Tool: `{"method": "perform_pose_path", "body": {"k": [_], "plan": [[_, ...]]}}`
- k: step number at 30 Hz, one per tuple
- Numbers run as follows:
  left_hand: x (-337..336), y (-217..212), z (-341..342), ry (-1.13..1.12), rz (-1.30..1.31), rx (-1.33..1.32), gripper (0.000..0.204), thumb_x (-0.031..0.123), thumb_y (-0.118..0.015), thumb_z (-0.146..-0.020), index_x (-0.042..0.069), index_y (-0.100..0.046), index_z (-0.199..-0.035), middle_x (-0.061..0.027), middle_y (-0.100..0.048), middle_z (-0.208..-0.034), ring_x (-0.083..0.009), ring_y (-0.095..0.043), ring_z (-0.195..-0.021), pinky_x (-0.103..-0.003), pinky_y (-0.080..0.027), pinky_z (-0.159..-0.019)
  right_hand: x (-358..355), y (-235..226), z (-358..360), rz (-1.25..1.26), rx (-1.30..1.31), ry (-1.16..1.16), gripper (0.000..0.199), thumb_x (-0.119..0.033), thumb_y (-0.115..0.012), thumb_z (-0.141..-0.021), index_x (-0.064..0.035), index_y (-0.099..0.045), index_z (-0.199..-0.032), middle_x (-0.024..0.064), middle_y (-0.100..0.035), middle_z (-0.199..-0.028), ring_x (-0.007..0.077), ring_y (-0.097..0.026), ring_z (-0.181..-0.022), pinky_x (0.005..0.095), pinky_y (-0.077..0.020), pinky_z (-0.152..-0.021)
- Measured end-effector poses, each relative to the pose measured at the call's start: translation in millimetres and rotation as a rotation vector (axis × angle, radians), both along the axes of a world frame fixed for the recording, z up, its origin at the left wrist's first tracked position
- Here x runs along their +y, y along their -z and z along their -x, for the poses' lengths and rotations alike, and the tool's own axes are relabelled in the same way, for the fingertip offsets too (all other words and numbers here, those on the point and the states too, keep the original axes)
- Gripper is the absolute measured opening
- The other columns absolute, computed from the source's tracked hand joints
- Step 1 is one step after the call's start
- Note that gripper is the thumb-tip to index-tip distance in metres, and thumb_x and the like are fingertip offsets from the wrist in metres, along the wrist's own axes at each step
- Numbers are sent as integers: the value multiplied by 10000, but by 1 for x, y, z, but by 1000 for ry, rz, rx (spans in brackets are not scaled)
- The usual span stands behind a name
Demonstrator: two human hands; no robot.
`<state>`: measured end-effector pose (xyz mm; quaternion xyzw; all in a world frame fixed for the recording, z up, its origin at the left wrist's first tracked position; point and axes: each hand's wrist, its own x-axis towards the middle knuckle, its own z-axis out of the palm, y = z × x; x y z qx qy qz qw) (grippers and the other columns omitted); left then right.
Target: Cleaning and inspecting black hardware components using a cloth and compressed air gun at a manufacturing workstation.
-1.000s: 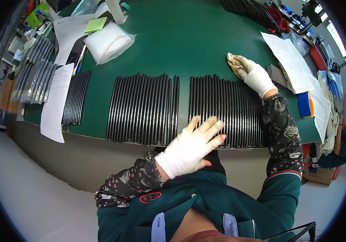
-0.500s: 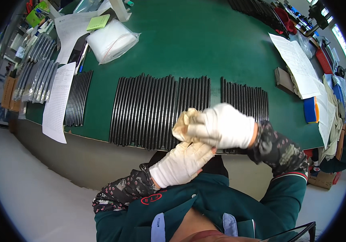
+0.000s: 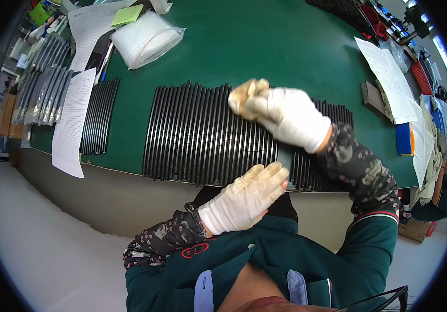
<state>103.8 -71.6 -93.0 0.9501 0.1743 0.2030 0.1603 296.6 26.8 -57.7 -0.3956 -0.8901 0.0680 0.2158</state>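
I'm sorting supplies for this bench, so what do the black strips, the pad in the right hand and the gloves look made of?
The black strips look like plastic or coated metal, semi-gloss, with light glinting along their ridges. The pad in the right hand seems soft cloth, tan and crumpled. The gloves on it and on the left hand look like white knit fabric, matte.
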Motion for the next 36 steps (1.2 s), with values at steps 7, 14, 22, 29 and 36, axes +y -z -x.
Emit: {"method": "perform_pose_path", "body": {"k": [7, 14, 22, 29, 36], "plan": [[3, -2, -2, 21, -20, -24, 773, 206, -770, -602, 15, -487, -1296, -140, -467, -1363, -297, -434, -1297, -417, -383, -1040, 4, -2, 2, -157, -51, 80, 225, -81, -654, -739, -117, -622, -959, 83, -640, -797, 277, -650, -688, 357, -534, -584], [-6, 8, 4, 20, 154, 14, 763, 206, -768, -607, 11, -490, -1290, -128, -473, -1362, -294, -445, -1287, -420, -383, -1049, -35, -16, 17, 418, 84, -284, 246, -208, -651, -822, -131, -651, -1056, 106, -649, -860, 301, -639, -749, 386, -536, -674], [-1, -1, -4, -22, -18, -54, 686, 159, -768, -603, 10, -533, -1230, -119, -500, -1331, -293, -469, -1268, -405, -412, -1023, 43, -13, -10, 74, -90, 280, 309, -232, -631, -861, -161, -618, -1161, 88, -690, -952, 255, -670, -861, 353, -537, -767], [10, -48, 11, 98, 71, 75, 691, 154, -780, -600, 51, -512, -1229, -163, -447, -1360, -344, -437, -1272, -455, -375, -1036, 30, -38, -37, -57, 401, 332, 369, -179, -649, -847, -80, -582, -1197, 176, -670, -978, 296, -666, -898, 340, -524, -793], [142, -77, 35, -31, -312, 106, 535, 46, -656, -753, 73, -505, -1266, -104, -501, -1365, -324, -421, -1312, -451, -365, -1064, -56, -42, -64, 212, 503, 457, 388, -70, -643, -850, -19, -562, -1226, 145, -667, -1057, 200, -660, -964, 286, -518, -846]]}}
